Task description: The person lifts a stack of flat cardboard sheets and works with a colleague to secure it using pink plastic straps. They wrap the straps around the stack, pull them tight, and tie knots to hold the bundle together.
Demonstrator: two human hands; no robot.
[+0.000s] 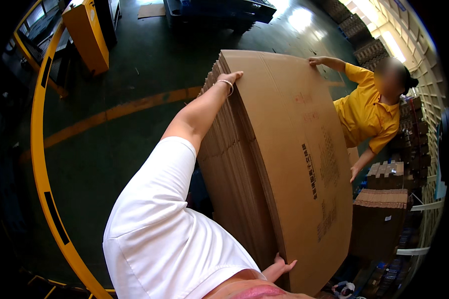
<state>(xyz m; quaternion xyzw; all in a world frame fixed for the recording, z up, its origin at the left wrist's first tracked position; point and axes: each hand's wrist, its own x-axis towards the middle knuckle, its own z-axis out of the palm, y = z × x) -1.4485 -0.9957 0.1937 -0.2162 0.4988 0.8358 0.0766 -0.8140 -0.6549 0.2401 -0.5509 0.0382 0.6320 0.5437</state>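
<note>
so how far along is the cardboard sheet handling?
Done: a thick stack of flat brown corrugated cardboard sheets already stands on edge. In hand: the left hand grips its far top corner, the right hand its near edge, and a co-worker in a yellow shirt holds the far side. Left: more cardboard stacks wait at right.

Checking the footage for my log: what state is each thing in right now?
Cardboard stack: standing on edge, leaning.
Front sheet: flat, unfolded.
Left hand: gripping the stack's top edge.
Right hand: holding the lower edge.
Co-worker's hand: on the far top corner.
</note>
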